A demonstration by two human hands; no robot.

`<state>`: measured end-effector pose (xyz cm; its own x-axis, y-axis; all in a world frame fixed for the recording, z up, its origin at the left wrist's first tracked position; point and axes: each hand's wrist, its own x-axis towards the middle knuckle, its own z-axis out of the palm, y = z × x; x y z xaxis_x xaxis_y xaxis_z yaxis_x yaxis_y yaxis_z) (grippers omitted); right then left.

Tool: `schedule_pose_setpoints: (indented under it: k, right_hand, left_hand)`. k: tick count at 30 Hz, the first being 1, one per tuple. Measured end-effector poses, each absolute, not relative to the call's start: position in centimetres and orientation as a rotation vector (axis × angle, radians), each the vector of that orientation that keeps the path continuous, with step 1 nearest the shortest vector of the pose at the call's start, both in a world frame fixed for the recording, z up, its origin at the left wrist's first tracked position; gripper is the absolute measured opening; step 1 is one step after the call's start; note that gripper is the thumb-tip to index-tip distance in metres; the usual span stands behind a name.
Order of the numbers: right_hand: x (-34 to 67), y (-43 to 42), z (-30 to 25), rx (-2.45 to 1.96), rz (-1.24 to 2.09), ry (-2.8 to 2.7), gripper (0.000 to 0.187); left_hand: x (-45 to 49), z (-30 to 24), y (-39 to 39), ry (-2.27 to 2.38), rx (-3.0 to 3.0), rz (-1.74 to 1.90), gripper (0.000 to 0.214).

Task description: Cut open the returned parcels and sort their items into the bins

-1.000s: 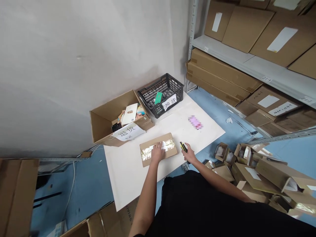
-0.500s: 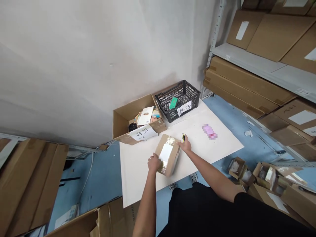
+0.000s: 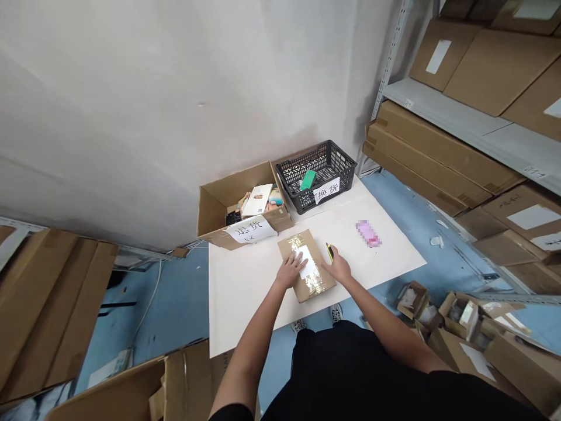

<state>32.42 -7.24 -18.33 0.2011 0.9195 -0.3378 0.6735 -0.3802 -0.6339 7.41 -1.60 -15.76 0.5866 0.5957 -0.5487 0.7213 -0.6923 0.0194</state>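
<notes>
A taped cardboard box (image 3: 323, 281) with a white label lies on the white table (image 3: 245, 292), close to its front edge. My left hand (image 3: 291, 269) rests on top of the box, fingers spread across the label's left side. At the box's right edge, my right hand (image 3: 338, 266) is closed around a yellow and black utility knife (image 3: 330, 252). The knife points away from me, beside the box; whether its blade is out is too small to tell.
Behind the box stand an open carton (image 3: 210, 234) of packaged goods and a black plastic crate (image 3: 299, 202) holding a green item (image 3: 307, 179). A blurred pink object (image 3: 369, 233) lies on the table's right. Loaded shelves (image 3: 460, 114) and floor boxes (image 3: 456, 316) are on the right.
The box has turned counterclockwise on the table. My left hand has shifted from its left side onto its top. My right hand, still with the knife, has moved slightly right and nearer me.
</notes>
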Motion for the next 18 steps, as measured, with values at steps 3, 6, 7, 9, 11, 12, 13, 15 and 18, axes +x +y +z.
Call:
schedule_pose_setpoints:
  k: [3, 6, 7, 9, 11, 12, 13, 15, 18]
  right_hand:
    - [33.0, -12.0, -20.1, -2.253, 1.125, -1.499, 0.094]
    - [33.6, -12.0, -20.7, -2.295, 1.137, -1.441, 0.094]
    - [33.8, -10.8, -20.6, -2.296, 1.1, -1.428, 0.094]
    - [33.7, -7.3, -20.1, -2.301, 1.004, -1.411, 0.091]
    - [33.0, -3.1, -19.2, -2.308, 0.948, -1.428, 0.084]
    - [32.5, -1.0, -18.7, -2.299, 0.923, -1.462, 0.082]
    - [31.9, 0.9, -18.3, -2.285, 0.915, -1.51, 0.081]
    - [31.0, 3.7, -17.6, -2.2, 0.911, -1.63, 0.083]
    - [30.8, 4.8, -17.1, -2.093, 0.944, -1.657, 0.076]
  left_hand:
    - [7.8, -16.6, -0.7, 1.073, 2.527, -0.839, 0.152]
    - [8.0, -16.8, -1.1, 1.218, 2.396, -0.854, 0.159]
    - [8.2, -16.8, -1.6, 1.302, 2.334, -0.849, 0.16]
    - [8.9, -16.8, -3.3, 1.516, 2.185, -0.804, 0.158]
    - [10.0, -16.9, -5.5, 1.742, 2.06, -0.698, 0.142]
    - [10.5, -17.0, -6.7, 1.834, 2.026, -0.63, 0.129]
    - [11.0, -17.1, -7.9, 1.902, 2.012, -0.559, 0.114]
    - [11.5, -17.2, -9.6, 1.978, 2.017, -0.431, 0.09]
    - [10.9, -17.0, -10.2, 1.974, 2.073, -0.313, 0.082]
